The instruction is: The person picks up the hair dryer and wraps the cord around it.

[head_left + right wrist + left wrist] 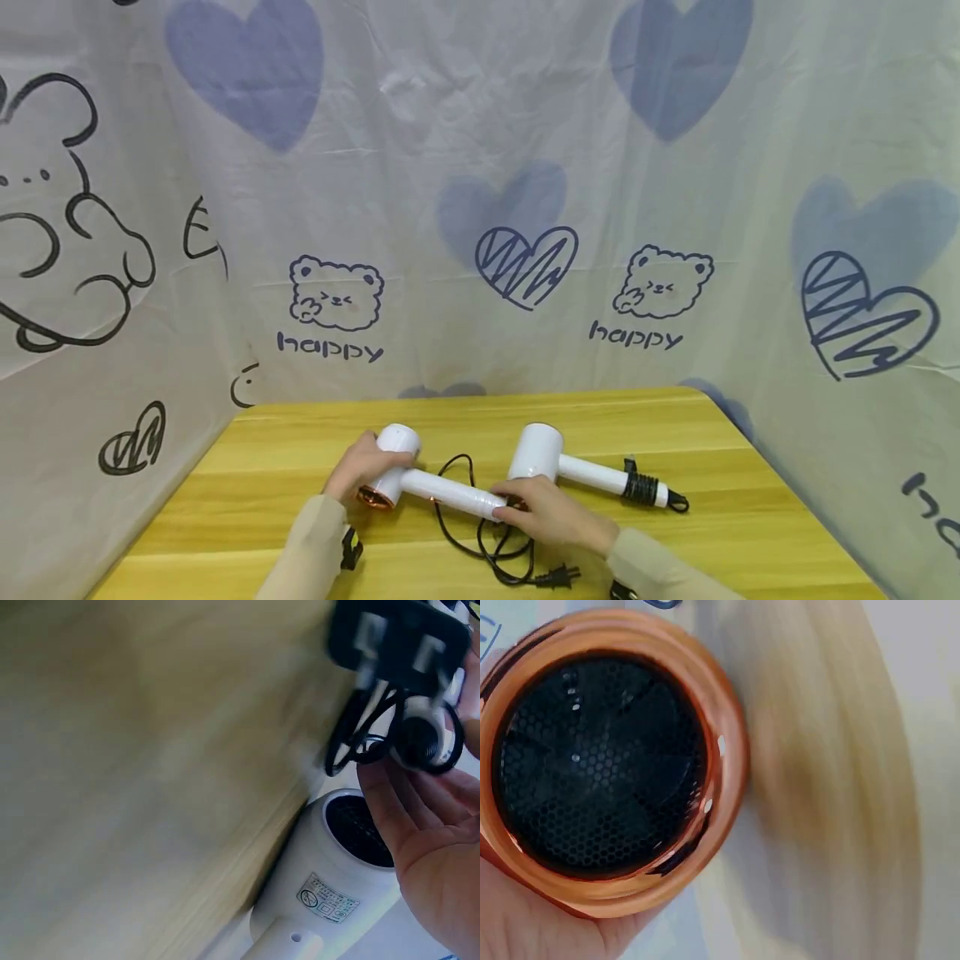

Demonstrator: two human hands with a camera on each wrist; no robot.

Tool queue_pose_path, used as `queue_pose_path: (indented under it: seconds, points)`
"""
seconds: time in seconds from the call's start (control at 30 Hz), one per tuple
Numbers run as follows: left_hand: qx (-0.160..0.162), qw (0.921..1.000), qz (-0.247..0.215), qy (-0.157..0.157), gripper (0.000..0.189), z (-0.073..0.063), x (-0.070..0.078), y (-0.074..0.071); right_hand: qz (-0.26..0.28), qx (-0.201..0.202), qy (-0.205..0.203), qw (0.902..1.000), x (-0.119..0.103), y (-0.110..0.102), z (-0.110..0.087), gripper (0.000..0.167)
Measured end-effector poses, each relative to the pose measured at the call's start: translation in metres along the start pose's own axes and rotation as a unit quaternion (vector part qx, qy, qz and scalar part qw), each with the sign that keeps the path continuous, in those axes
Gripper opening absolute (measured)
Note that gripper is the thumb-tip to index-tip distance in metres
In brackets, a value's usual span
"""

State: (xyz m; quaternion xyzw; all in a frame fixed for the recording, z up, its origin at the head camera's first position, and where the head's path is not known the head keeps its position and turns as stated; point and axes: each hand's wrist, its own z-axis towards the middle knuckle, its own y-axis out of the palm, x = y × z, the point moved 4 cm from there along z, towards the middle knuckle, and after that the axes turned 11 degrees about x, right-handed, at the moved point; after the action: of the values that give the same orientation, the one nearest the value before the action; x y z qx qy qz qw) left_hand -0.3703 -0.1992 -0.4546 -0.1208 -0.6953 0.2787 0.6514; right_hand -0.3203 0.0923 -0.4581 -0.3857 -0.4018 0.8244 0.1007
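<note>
My left hand (362, 467) grips the barrel of a white hair dryer (450, 492). Its copper-coloured rim (731, 757) and dark mesh fill much of the left wrist view, where part of the hand shows below. At the handle's far end, my right hand (553, 512) holds the tip between thumb and fingers. A black cord (467, 548) runs loosely from that end and ends in a two-pin plug (557, 577), seen close up in the right wrist view. Just behind my right hand lies a second white hair dryer (536, 450), its open end and label visible from the right wrist.
The second dryer's handle points right, with its black cord (641, 489) wound round it. Both dryers are over a yellow wood-grain table (675, 558). White cloth (480, 358) printed with hearts and bears hangs behind the table and along its sides.
</note>
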Motion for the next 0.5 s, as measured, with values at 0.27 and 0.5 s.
queue_pose_path:
  seconds: [0.27, 0.5]
  points:
    - [0.053, 0.9924, -0.111, 0.006, 0.071, 0.003, 0.011, -0.007, 0.195, 0.112, 0.171, 0.9591, 0.006, -0.019, 0.011, 0.055]
    - [0.090, 0.9727, -0.209, 0.044, 0.069, 0.000, 0.040, -0.009, 0.290, 0.305, 0.241, 0.8746, 0.004, -0.049, 0.026, 0.044]
